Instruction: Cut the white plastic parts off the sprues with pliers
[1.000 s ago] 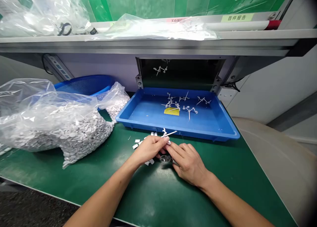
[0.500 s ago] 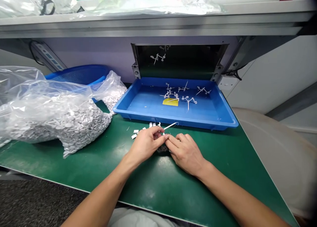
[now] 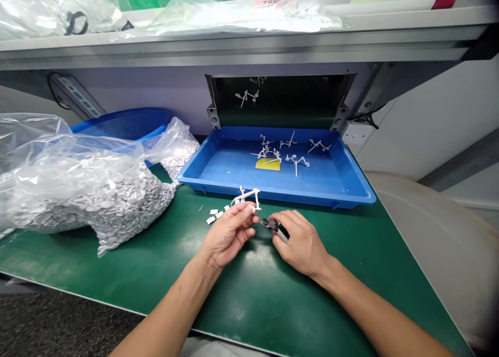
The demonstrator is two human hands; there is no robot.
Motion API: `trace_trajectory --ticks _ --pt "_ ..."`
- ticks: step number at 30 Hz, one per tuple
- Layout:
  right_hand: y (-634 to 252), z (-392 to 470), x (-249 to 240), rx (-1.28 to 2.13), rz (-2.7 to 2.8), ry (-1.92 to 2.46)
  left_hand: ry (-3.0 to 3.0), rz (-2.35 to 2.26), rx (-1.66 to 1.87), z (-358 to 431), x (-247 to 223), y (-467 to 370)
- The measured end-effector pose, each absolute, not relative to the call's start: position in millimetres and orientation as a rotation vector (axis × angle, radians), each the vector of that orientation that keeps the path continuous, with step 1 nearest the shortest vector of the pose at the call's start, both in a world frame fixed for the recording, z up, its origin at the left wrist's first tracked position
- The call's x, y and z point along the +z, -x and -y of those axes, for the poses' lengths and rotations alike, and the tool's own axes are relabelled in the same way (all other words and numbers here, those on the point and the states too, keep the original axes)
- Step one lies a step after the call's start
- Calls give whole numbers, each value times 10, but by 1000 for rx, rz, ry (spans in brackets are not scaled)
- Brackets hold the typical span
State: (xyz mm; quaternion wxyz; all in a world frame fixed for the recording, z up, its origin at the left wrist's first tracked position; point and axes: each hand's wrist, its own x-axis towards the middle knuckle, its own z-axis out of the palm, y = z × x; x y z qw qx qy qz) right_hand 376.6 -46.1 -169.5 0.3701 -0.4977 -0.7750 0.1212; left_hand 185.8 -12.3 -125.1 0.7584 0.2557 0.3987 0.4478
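Note:
Between thumb and fingers, my left hand (image 3: pixel 230 233) pinches a white plastic sprue (image 3: pixel 249 193) whose thin arms stick up past the fingertips. My right hand (image 3: pixel 299 240) is wrapped round the pale handles of a pair of side cutters (image 3: pixel 270 223). The cutters' metal jaws point left, close to the left fingertips and just below the sprue; whether they touch anything is too small to tell. Small white plastic pieces (image 3: pixel 213 212) lie on the green table beyond the left hand, partly hidden by it.
A blue tray (image 3: pixel 319 193) with several white sprues (image 3: pixel 297 162) and a yellow piece (image 3: pixel 268 163) stands below a conveyor opening (image 3: pixel 288 105). Clear bags of white parts (image 3: pixel 117 196) and a blue basket (image 3: pixel 120 123) are at left. A shelf edge (image 3: pixel 234 55) runs overhead.
My left hand has turned, bringing its fingers into view and swinging the sprue upright. The right hand has drawn slightly right, and the cutters, mostly hidden before, now show.

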Motion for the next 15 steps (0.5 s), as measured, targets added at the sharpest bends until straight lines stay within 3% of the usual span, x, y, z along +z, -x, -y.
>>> trace_trajectory --ticks 15 --pt "-3793 421 -1700 396 1950 1301 -528 -803 965 246 -1349 -1976"
